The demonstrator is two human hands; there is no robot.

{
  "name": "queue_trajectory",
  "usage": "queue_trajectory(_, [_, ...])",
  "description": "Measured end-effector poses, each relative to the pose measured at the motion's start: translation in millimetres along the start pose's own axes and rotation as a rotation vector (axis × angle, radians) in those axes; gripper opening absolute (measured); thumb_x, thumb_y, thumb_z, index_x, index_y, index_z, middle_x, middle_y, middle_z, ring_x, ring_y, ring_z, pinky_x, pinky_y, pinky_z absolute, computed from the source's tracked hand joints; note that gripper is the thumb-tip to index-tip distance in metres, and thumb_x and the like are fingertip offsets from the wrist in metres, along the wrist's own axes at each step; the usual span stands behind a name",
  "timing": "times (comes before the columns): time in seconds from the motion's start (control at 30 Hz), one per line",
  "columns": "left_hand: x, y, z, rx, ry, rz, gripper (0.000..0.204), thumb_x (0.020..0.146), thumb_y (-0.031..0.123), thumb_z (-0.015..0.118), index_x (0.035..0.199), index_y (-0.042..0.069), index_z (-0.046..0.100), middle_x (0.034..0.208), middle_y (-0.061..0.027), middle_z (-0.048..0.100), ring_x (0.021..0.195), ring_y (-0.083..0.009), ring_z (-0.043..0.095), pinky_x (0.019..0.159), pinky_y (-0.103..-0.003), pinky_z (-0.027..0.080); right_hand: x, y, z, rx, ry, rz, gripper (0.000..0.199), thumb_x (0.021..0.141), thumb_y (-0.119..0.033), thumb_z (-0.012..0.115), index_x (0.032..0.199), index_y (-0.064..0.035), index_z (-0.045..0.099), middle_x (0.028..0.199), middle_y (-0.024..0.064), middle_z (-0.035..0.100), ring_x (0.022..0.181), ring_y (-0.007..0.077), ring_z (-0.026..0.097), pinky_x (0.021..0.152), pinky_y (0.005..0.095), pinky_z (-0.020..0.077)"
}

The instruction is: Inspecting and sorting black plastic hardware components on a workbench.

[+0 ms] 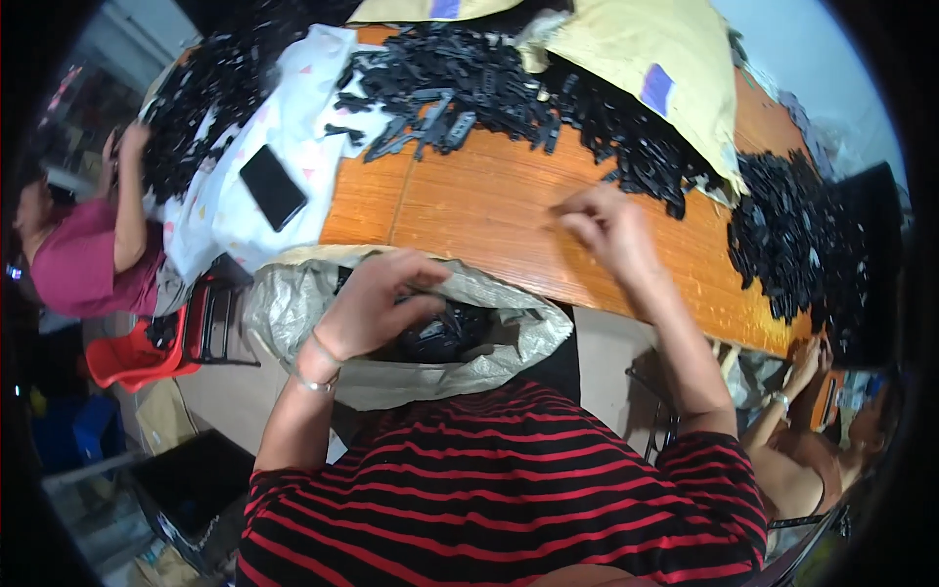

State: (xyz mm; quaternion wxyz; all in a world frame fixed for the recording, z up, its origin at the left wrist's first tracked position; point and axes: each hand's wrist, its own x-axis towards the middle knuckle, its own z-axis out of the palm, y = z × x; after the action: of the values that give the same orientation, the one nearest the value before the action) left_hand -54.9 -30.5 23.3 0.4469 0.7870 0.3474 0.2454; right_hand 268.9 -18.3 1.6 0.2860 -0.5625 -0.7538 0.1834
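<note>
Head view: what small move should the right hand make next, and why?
Probably a short reach forward to the heap of black parts: the right hand hovers over bare table, seemingly empty, while the left hand holds the sack's mouth open.

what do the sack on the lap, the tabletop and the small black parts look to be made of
Sack: likely woven plastic, pale grey with a fine weave and stiff crinkles. Tabletop: wood or wood-look laminate, orange-brown, visible grain, slight sheen. Black parts: probably moulded plastic, matte, alike in shape.

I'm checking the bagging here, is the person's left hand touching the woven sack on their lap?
Touching. The head view shows the left hand with fingers curled over the rim of the woven sack, holding its mouth open above the black parts inside.
</note>
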Motion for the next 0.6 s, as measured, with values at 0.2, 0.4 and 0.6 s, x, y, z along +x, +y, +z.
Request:
queue_trajectory(0.2, [79,-26,6,0.213,0.495,0.038,0.019,0.083,0.007,0.068,0.101,0.001,0.065,0.079,-0.008,0.06,0.068,-0.0188,0.059,0.065,-0.03,0.048,16,67,-17,-0.54,0.109,0.04,0.022,0.08,-0.004,0.066,0.101,-0.007,0.066,0.103,0.0127,0.06,0.081,0.0361,0.063,0.07,0.0414,0.0509])
queue_trajectory(0.4, [155,-70,10,0.677,0.585,-0.001,0.026,0.077,0.012,0.072,0.099,0.002,0.064,0.093,-0.0165,0.062,0.084,-0.0362,0.062,0.075,-0.043,0.05,29,69,-11,-0.515,0.0,0.004,0.023,0.08,-0.007,0.066,0.104,-0.0084,0.067,0.098,0.0133,0.061,0.081,0.0356,0.063,0.069,0.0421,0.0514])
queue_trajectory(0.6, [165,-79,11,0.746,0.5,-0.113,0.027,0.075,0.014,0.073,0.097,0.002,0.064,0.095,-0.0169,0.063,0.09,-0.0351,0.063,0.076,-0.043,0.051,18,38,10,-0.392,-0.026,-0.007,0.022,0.079,-0.008,0.07,0.1,-0.0056,0.066,0.094,0.0162,0.06,0.078,0.0373,0.063,0.068,0.0448,0.0513])
